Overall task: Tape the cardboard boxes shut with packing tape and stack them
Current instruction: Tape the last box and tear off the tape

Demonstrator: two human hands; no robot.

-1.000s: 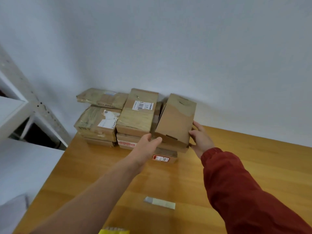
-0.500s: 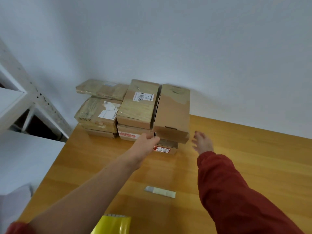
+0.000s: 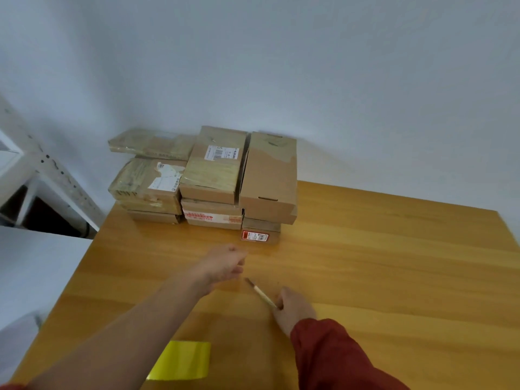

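Several taped cardboard boxes stand in stacks against the wall at the far left of the wooden table (image 3: pixel 394 277). The rightmost stack is topped by a plain brown box (image 3: pixel 268 178) lying flat on a small box with a red label (image 3: pixel 260 235). My right hand (image 3: pixel 292 308), in a red sleeve, grips a small pale utility knife (image 3: pixel 260 294) just above the table. My left hand (image 3: pixel 225 266) hovers over the table in front of the stacks, fingers loosely curled and holding nothing. A yellow tape roll (image 3: pixel 183 361) lies near the front edge.
A white metal shelf frame (image 3: pixel 42 175) stands left of the table. A white wall runs right behind the box stacks. A white surface (image 3: pixel 33 266) lies below the table's left edge.
Both hands have drawn back from the plain brown box, which now rests on the right stack. My right hand has picked the small knife up off the table.
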